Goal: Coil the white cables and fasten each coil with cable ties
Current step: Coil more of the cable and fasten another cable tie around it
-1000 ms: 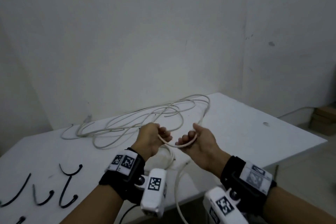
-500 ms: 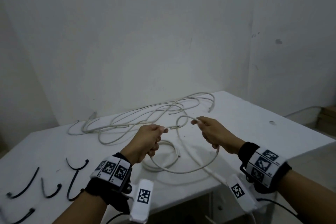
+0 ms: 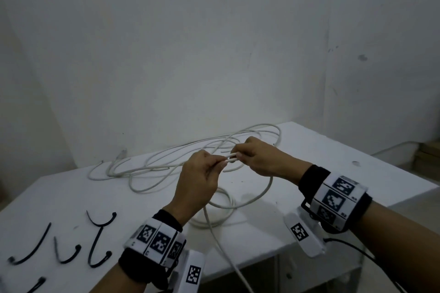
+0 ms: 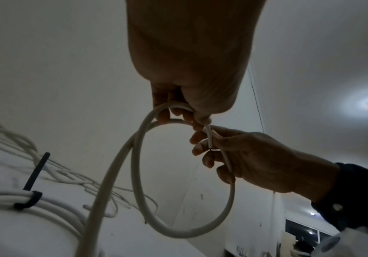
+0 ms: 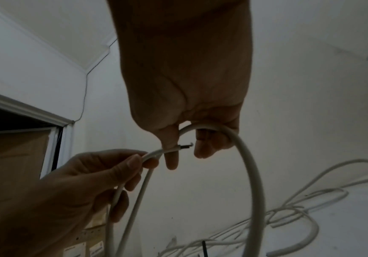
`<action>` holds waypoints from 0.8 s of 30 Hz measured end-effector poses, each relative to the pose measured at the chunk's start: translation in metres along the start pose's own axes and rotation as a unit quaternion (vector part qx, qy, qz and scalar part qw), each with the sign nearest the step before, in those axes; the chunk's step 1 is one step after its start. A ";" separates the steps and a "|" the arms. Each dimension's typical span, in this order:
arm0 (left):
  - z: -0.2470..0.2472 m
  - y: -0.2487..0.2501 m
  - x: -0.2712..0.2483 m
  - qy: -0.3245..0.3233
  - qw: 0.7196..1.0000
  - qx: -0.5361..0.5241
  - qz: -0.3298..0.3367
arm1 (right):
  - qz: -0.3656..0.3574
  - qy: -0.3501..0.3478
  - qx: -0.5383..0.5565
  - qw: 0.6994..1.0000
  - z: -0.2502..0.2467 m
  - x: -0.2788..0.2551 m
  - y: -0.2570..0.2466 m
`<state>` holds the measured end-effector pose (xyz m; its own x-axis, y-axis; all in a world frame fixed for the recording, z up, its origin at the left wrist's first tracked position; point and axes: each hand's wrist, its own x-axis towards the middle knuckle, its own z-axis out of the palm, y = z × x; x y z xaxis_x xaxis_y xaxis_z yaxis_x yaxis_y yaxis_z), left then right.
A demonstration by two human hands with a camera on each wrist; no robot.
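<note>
Above the white table point(image 3: 333, 173) both hands hold one white cable point(image 3: 229, 159). My left hand point(image 3: 209, 169) grips the top of a loop point(image 4: 139, 173) of it, with two strands under the fingers. My right hand point(image 3: 240, 156) pinches the same cable close to its cut end point(image 5: 183, 147), where bare wire shows, and the loop point(image 3: 264, 194) hangs below. A coil point(image 4: 27, 200) fastened with a black tie lies on the table under my left hand. Loose white cables point(image 3: 171, 157) sprawl at the back. Several black cable ties point(image 3: 100, 245) lie at the front left.
The wall stands just behind the table. The cable's free length point(image 3: 228, 259) runs off the table's front edge between my wrists. Cardboard boxes point(image 3: 428, 157) sit on the floor at the far right. A small hole point(image 3: 355, 162) marks the tabletop at the right.
My hands have risen and come together; the right hand moved left to meet the left. The wide hanging loop between them has closed into a smaller one.
</note>
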<state>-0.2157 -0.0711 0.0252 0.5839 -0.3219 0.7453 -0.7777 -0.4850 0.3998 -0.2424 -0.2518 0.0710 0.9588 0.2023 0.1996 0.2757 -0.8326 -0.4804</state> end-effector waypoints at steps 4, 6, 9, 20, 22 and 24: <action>-0.003 0.006 0.002 0.030 0.999 -0.004 0.039 | -0.024 -0.035 0.152 0.987 0.000 -0.002 -0.005; -0.004 0.011 0.001 0.074 0.996 -0.018 0.052 | -0.036 -0.016 0.171 0.984 0.000 -0.003 -0.009; -0.004 0.017 -0.002 0.134 0.988 -0.073 0.024 | -0.057 0.030 0.125 0.990 0.000 -0.002 -0.013; -0.033 0.024 0.011 -0.116 0.832 -0.431 -0.330 | -0.077 0.142 0.147 0.976 -0.001 0.006 -0.015; -0.031 0.024 0.013 -0.078 0.815 -0.451 -0.355 | -0.074 0.172 0.143 0.972 0.002 0.008 -0.014; -0.029 0.023 0.014 -0.033 0.823 -0.437 -0.361 | -0.082 0.166 0.126 0.975 0.005 0.008 -0.013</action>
<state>-0.2317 -0.0630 0.0604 0.9565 -0.2632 0.1260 -0.0764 0.1908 0.9787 -0.2376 -0.2372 0.0745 0.8371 0.1084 0.5362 0.4709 -0.6417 -0.6053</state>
